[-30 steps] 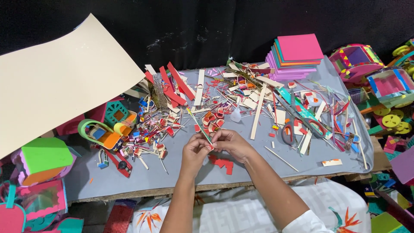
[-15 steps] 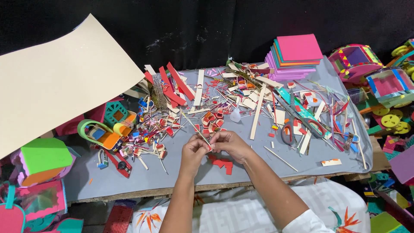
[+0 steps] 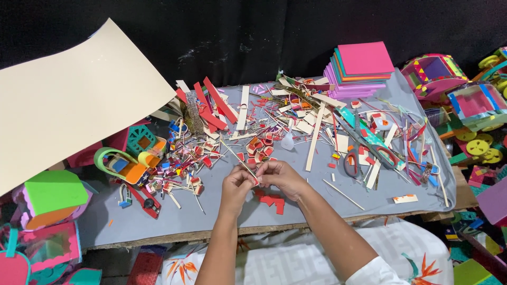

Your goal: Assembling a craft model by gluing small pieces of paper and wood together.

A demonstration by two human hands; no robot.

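Seen from above, two bare hands meet near the front edge of a grey tabletop (image 3: 296,203) littered with paper craft scraps. The left hand (image 3: 236,186) and right hand (image 3: 281,177) pinch, fingers closed together, a thin pale stick (image 3: 232,153) and a tiny red piece (image 3: 256,182) at its near end. The stick is slender and straw-coloured, slanting away from the hands toward 11 o'clock, above the tabletop. The red piece is mostly covered by the fingertips, so its shape is hard to make out. Just below the hands, at 6 o'clock, lie flat red cut shapes (image 3: 273,201). At 2 o'clock, scissors (image 3: 353,163) rest among strips. Farther back at 1 o'clock sits a stack of coloured foam sheets (image 3: 359,68). A large cream sheet (image 3: 68,100) at 10 o'clock is cut off by the left edge.
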